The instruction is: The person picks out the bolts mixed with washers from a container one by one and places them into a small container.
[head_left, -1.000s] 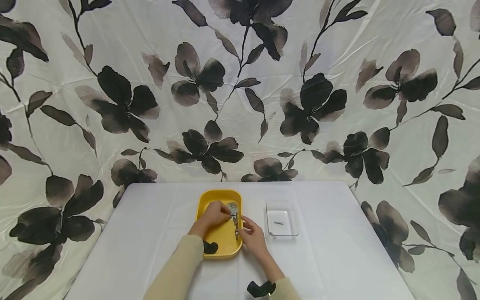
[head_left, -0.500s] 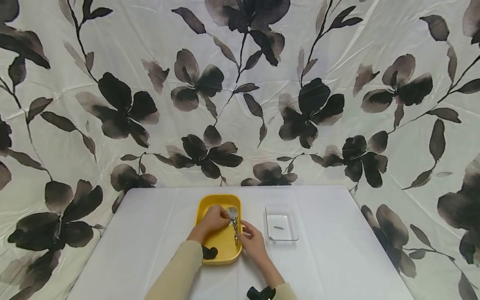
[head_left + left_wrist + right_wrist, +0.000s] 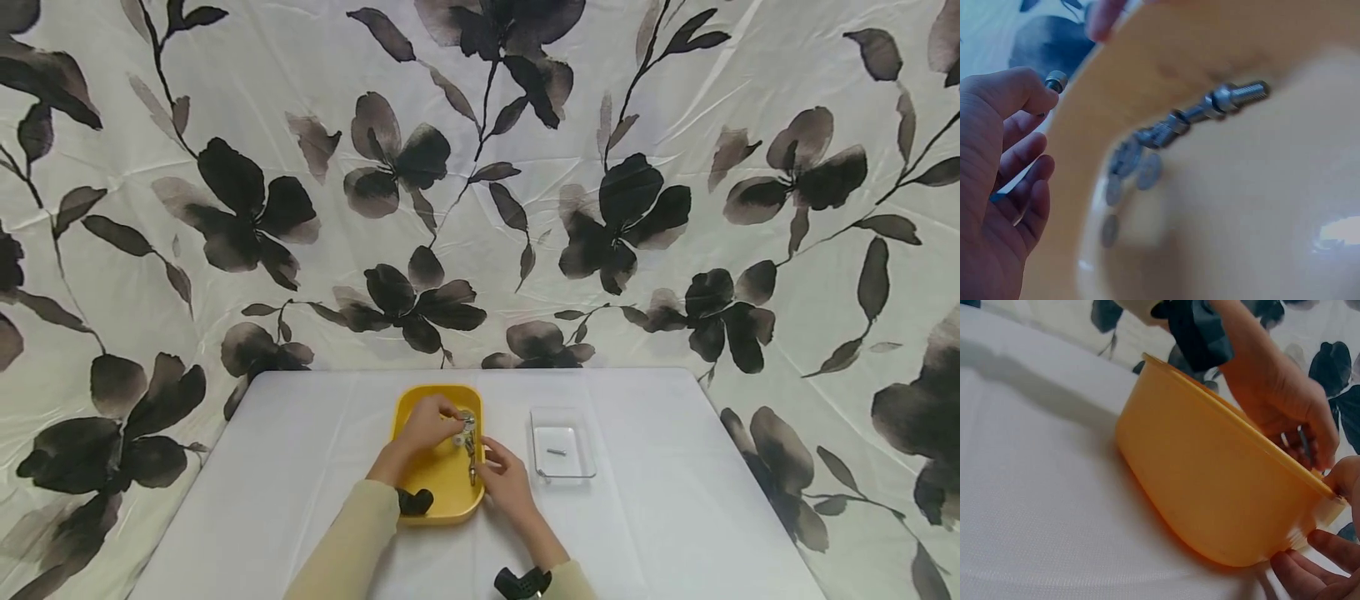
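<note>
My left hand (image 3: 429,423) is over the yellow tray (image 3: 438,500). In the left wrist view, its thumb and forefinger pinch a socket-head bolt (image 3: 1056,81). A small shiny piece shows among its other fingers (image 3: 1302,436) in the right wrist view; its kind is unclear. Inside the tray, bolts with nuts (image 3: 1235,97) lie in a row along the right wall, with several flat washers (image 3: 1149,170) beside them. My right hand (image 3: 508,479) grips the tray's right side, thumb at the rim and fingers against the outer wall.
Right of the tray stands a clear plastic box (image 3: 564,475) with a small screw (image 3: 557,452) in it. Both stand on a white table (image 3: 660,517). A floral cloth (image 3: 517,208) hangs behind the table.
My left hand has lifted slightly from the metal parts and shifted toward the tray's far end, uncovering some washers. The right hand keeps its hold on the tray. The head view shifts slightly.
</note>
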Tool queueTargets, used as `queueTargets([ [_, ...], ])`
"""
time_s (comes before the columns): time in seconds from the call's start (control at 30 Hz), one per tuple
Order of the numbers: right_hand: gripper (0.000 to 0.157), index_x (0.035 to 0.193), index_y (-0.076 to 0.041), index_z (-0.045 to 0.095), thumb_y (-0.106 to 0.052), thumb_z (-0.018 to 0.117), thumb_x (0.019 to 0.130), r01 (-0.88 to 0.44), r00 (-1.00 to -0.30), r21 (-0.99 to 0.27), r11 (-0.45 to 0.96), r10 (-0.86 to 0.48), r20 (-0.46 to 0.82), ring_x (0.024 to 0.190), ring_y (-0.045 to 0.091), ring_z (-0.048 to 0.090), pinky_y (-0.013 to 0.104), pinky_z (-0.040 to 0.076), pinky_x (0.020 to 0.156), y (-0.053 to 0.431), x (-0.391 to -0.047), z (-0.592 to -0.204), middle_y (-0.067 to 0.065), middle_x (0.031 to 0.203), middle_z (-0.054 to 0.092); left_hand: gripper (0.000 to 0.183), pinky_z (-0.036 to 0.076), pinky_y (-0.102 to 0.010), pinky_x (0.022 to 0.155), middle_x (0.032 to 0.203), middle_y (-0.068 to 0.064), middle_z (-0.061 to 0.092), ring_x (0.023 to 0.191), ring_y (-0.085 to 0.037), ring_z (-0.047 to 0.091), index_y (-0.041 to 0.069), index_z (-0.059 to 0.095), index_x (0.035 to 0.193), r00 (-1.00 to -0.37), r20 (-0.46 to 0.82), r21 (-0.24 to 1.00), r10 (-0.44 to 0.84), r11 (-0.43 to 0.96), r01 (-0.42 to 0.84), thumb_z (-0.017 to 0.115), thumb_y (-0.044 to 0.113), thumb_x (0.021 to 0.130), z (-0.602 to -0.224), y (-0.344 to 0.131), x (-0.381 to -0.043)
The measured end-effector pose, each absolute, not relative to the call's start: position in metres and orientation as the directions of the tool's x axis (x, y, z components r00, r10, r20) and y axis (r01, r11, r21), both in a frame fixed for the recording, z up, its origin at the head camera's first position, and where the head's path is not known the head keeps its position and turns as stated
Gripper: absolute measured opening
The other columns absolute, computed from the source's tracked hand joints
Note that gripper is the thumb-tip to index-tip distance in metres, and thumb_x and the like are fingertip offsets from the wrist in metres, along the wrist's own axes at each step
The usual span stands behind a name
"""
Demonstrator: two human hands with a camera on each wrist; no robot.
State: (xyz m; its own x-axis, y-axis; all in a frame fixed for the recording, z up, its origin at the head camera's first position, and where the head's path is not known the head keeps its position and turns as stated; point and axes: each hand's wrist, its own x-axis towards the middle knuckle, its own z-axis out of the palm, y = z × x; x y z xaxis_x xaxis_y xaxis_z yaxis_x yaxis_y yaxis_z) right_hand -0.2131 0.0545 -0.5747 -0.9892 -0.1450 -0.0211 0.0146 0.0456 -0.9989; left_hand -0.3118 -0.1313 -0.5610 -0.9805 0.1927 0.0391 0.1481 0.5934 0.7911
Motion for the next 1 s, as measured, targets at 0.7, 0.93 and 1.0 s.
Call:
queueTargets([
  [0.7,0.047,0.138,0.001,0.050,-0.007,0.062,0.093,0.013,-0.991,-0.996,0.083,-0.135,-0.024,0.103,0.039,0.061,0.047,0.054,0.081,0.055,-0.206,-0.561,0.032,0.122,0.054,0.008,0.049,-0.040,0.077,0.089,0.003,0.061,0.094,-0.032,0.060,0.016,0.073,0.074,-0.944,0.224,0.776,0.244,0.542,0.324,0.079,0.012,0.074,-0.527,-0.141,-0.297],
  [0.93,0.048,0.140,-0.003,0.050,-0.009,0.061,0.094,0.006,-0.992,-0.994,0.106,-0.126,-0.019,0.101,0.034,0.062,0.042,0.055,0.077,0.052,-0.215,-0.585,0.030,0.123,0.055,0.010,0.049,-0.046,0.078,0.089,0.002,0.061,0.091,-0.024,0.058,0.017,0.073,0.072,-0.943,0.244,0.802,0.225,0.501,0.326,0.080,0.010,0.073,-0.527,-0.141,-0.290],
  [1.0,0.048,0.140,-0.003,0.050,-0.008,0.061,0.094,-0.007,-0.992,-0.992,0.127,-0.122,-0.008,0.101,0.034,0.062,0.040,0.056,0.074,0.051,-0.216,-0.592,0.029,0.124,0.055,0.010,0.049,-0.044,0.077,0.090,0.003,0.062,0.091,-0.021,0.057,0.017,0.073,0.072,-0.947,0.242,0.804,0.211,0.502,0.317,0.080,0.011,0.073,-0.530,-0.142,-0.287],
])
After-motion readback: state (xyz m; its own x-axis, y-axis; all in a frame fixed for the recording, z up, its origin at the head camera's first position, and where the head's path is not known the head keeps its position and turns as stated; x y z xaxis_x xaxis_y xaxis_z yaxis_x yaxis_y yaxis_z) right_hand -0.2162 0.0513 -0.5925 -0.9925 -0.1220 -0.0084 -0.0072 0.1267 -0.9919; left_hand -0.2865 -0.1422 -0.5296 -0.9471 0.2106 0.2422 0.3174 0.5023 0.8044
